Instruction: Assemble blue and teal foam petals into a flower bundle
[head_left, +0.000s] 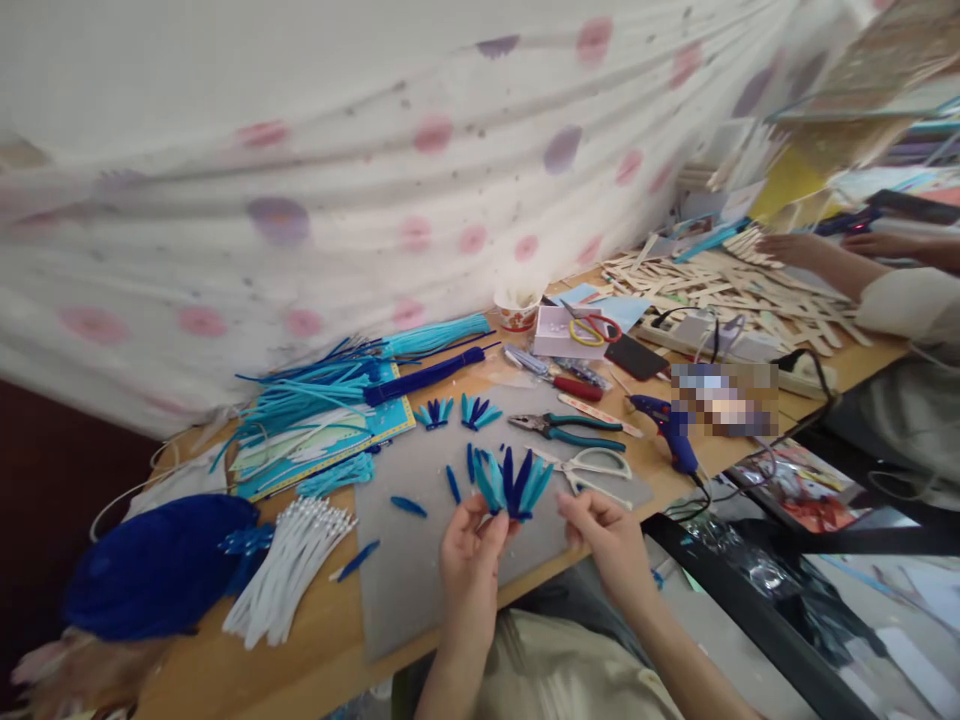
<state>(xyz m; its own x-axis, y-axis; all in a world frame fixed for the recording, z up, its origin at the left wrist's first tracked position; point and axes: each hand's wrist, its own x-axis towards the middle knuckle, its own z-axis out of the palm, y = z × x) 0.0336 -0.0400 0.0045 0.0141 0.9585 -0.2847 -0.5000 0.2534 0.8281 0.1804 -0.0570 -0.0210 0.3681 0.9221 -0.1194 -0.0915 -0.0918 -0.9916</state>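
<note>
My left hand [469, 548] pinches the base of a fan of dark blue and teal pipe-cleaner petals [514, 482], held upright above a grey felt mat [420, 560]. My right hand [609, 532] hovers just right of the fan, fingers curled together; what they hold, if anything, is too small to make out. Loose blue petals [409, 506] and two small petal clusters [457, 412] lie on the mat. White-handled scissors [596, 468] and teal-handled pliers [570, 430] rest right of the fan.
A blue glue gun [671, 432], a bundle of white stems [289, 565], a dark blue fabric heap [161, 565] and teal pipe cleaners [352, 375] lie on the wooden table [300, 660]. Another person's hands [795, 250] work among wooden sticks [720, 285] at far right. A spotted cloth [375, 150] hangs behind.
</note>
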